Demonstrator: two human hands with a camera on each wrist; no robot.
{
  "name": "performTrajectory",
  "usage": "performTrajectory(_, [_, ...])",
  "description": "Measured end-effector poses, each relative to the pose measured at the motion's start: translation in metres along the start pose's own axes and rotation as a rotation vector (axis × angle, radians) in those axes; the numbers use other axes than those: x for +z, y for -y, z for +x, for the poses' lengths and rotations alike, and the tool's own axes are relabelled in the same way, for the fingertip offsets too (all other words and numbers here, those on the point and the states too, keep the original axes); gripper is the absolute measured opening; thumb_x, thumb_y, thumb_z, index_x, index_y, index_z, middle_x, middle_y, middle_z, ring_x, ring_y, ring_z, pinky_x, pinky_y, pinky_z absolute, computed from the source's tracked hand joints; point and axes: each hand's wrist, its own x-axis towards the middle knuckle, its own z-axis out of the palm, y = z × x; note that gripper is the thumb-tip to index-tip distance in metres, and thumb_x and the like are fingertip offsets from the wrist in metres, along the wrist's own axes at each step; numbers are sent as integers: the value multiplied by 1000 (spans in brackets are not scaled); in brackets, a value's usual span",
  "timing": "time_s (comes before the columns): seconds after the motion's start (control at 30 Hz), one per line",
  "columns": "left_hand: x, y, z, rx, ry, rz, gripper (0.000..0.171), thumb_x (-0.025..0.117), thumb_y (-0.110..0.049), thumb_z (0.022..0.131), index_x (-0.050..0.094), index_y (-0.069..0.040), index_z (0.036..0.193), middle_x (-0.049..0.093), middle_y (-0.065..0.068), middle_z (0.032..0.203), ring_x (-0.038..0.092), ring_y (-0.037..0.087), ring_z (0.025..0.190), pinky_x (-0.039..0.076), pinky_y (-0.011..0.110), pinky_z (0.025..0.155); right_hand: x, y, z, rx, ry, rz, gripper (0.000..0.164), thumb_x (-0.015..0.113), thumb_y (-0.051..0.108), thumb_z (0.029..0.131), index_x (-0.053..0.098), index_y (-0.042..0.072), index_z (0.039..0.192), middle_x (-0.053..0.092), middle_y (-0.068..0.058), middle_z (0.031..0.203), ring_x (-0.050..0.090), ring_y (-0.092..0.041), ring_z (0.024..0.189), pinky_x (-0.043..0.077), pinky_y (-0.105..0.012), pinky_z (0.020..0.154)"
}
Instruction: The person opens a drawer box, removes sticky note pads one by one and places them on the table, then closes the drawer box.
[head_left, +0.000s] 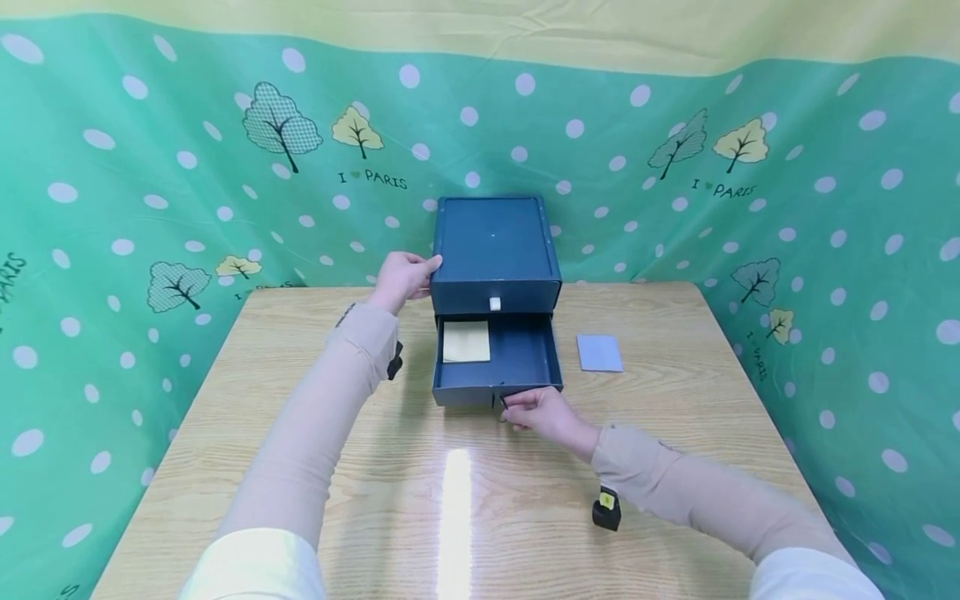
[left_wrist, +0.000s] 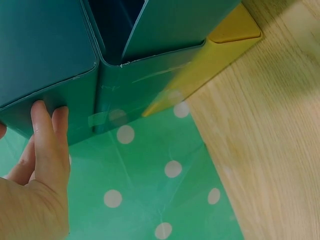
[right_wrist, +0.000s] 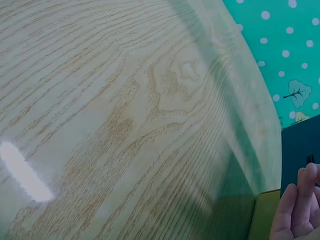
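A dark blue drawer box [head_left: 491, 242] stands at the back of the table, its upper drawer closed with a white knob [head_left: 495, 304]. Below, the lower drawer [head_left: 525, 358] is pulled out; a pale yellow square of paper [head_left: 467, 342] lies in its left part. My left hand [head_left: 403, 279] rests against the box's left side; in the left wrist view its fingers [left_wrist: 44, 125] press that side nearly straight. My right hand [head_left: 546, 417] pinches a small dark pull [head_left: 504, 402] on the lower drawer's front. The right wrist view shows only part of this hand [right_wrist: 300, 205] at its edge.
A light blue square of paper [head_left: 599, 353] lies right of the drawers. Under the blue box shows a yellow section [left_wrist: 235, 30]. Green dotted cloth [head_left: 600, 150] hangs behind and beside the wood-grain table [head_left: 300, 467]. Small black devices [head_left: 606, 510] hang near both wrists.
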Motion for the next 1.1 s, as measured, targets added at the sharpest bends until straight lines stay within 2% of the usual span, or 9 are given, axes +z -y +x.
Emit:
performTrajectory(0.47, [0,2,0,4,-6,10,50,58,-37,94,54,-1,129,60,15,122,61,26,111,57,32,87,1,-3,-6,-50,13,6,30,59,1,91,59,-11,118,70,-20,104,65,-33,101,57,-41,86])
performTrajectory(0.9, [0,2,-1,15,-8,0,48,57,-36,94,55,-1,127,62,15,118,62,25,107,57,32,87,2,-4,-12,-54,20,10,31,61,3,91,59,-10,118,70,-19,104,66,-31,100,58,-38,84])
performTrajectory(1.1, [1,2,-1,12,-9,-3,49,58,-36,94,55,-1,127,62,15,119,62,25,108,57,32,87,2,-7,-16,-128,34,5,30,64,7,89,62,-10,114,72,-14,96,69,-27,93,60,-35,78])
